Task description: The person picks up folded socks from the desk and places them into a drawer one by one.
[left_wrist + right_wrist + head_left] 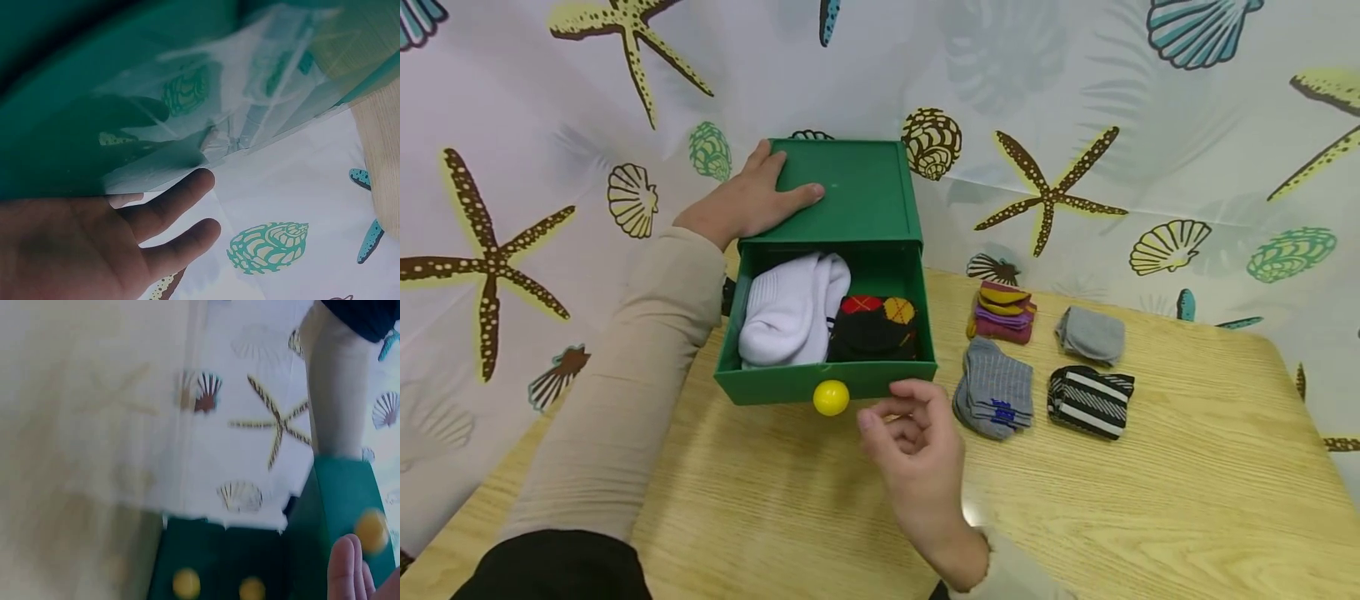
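Observation:
In the head view a green box stands against the patterned cloth, its drawer pulled out toward me. My left hand rests on the box's top left edge, thumb across the top. Inside the drawer, folded white socks lie on the left and black socks with red and yellow diamonds on the right. My right hand hovers by the drawer's front, right of the yellow knob. Its fingers are loosely bent and hold nothing.
Right of the drawer lie several folded socks: grey ribbed, maroon and yellow, plain grey and black-and-white striped. They sit on a wooden table. A cloth with shells and starfish hangs behind.

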The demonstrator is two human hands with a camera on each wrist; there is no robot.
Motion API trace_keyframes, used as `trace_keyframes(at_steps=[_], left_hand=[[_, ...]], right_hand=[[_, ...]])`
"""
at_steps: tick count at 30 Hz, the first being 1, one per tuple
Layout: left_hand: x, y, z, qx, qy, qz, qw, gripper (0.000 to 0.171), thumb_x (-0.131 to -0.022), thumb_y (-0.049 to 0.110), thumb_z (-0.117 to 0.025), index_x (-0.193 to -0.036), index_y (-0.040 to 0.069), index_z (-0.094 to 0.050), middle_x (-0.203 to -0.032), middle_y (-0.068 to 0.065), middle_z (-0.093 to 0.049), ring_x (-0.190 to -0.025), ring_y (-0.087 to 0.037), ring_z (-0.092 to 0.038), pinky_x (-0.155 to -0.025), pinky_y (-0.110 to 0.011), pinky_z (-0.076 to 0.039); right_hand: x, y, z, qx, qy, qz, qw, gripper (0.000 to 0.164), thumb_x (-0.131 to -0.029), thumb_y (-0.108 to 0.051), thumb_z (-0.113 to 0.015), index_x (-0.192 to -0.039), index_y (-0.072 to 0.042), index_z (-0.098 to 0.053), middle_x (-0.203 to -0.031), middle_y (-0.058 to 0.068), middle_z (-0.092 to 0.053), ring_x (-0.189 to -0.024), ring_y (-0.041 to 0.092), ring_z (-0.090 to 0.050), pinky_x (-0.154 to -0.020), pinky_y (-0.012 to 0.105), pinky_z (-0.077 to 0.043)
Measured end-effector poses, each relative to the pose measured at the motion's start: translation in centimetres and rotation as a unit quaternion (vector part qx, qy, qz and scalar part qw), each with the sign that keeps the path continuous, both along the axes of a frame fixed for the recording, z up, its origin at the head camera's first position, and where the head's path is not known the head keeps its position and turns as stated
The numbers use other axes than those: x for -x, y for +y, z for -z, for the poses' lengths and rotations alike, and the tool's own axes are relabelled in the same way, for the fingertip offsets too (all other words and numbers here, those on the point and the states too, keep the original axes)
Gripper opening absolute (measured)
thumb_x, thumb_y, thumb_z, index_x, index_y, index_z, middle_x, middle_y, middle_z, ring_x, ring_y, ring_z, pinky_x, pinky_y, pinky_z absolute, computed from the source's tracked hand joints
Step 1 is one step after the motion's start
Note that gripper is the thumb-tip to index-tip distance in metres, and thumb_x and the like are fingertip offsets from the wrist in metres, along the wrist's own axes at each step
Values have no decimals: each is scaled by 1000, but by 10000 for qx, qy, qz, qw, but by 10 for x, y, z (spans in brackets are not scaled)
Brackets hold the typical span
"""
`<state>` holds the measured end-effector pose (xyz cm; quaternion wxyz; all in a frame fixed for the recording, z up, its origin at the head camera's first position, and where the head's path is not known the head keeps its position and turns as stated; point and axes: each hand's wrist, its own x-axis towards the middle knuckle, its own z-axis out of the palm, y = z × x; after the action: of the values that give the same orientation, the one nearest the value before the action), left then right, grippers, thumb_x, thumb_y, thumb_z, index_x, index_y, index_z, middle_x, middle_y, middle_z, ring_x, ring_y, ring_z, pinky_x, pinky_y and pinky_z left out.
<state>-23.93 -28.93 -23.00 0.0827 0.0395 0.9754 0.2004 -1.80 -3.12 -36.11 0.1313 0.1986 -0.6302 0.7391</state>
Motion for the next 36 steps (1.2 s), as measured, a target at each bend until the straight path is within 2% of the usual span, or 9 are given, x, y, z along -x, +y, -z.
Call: trace_keyframes(at_steps=[3, 6, 11, 18, 22, 26, 29, 36], left_hand=[[-1, -1, 0, -28, -10, 7, 10000, 101, -98, 72, -31, -160, 4, 9, -163, -15, 27, -151, -41, 5, -118, -59, -10], [-2, -1, -1, -55, -19, 10, 10000, 101, -98, 72, -31, -160, 4, 10, -163, -14, 27, -151, -41, 5, -118, -59, -10], [-2, 1, 0, -71, 9, 36, 10000, 100, -99, 71, -31, -161, 5, 10, -163, -13, 27, -152, -40, 5, -119, -59, -10], [-2, -1, 0, -79, -25, 31, 10000, 100, -98, 71, -30, -160, 5, 11, -163, -13, 28, -151, -42, 3, -118, -60, -11], [-2, -1, 0, -95, -67, 26, 9999, 100, -98, 72, -30, -160, 5, 11, -163, -13, 29, -151, -42, 4, -118, -60, -11], [-3, -2, -1, -92, -62, 26, 9999, 100, -99, 71, -30, -160, 5, 12, -162, -13, 29, -151, -41, 6, -118, -59, -10], [-3, -3, -1, -107, -54, 26, 9999, 99, -99, 71, -30, -160, 4, 12, -162, -14, 29, -151, -40, 7, -119, -59, -9], [-4, -1, -1, -167, -79, 49, 9998, 100, -99, 71, -30, -160, 5, 12, -162, -13, 29, -151, -37, 10, -119, -57, -8]], right_hand=[[-5, -26, 2, 237, -453, -38, 9987, 37, -92, -3, -73, -119, 2, -48, -96, 14, -68, -62, 18, -65, -58, 27, -56], [-7, -46, 3, 487, -641, 102, 9967, 41, -90, -7, -75, -117, 1, -45, -91, 13, -69, -53, 25, -62, -54, 29, -56], [-5, -68, 6, 891, -649, 453, 9929, 43, -90, -7, -77, -111, 1, -40, -83, 15, -70, -45, 37, -58, -49, 30, -55], [1, -86, 5, 1267, -481, 833, 9873, 43, -91, -6, -77, -104, 0, -36, -77, 18, -68, -43, 30, -59, -45, 42, -56], [4, -91, 9, 1193, -253, 933, 9881, 43, -91, -5, -76, -103, 1, -35, -76, 18, -68, -44, 28, -60, -45, 43, -56], [8, -92, 10, 909, -32, 1115, 9896, 42, -91, -8, -77, -101, 0, -37, -72, 16, -67, -46, 26, -61, -47, 39, -57], [11, -93, 10, 671, 123, 1370, 9882, 42, -89, -9, -78, -99, 0, -39, -68, 14, -66, -49, 23, -61, -51, 32, -56], [21, -91, 11, 459, 308, 1685, 9842, 40, -88, -11, -78, -96, 0, -41, -64, 11, -67, -51, 18, -63, -52, 30, -57]])
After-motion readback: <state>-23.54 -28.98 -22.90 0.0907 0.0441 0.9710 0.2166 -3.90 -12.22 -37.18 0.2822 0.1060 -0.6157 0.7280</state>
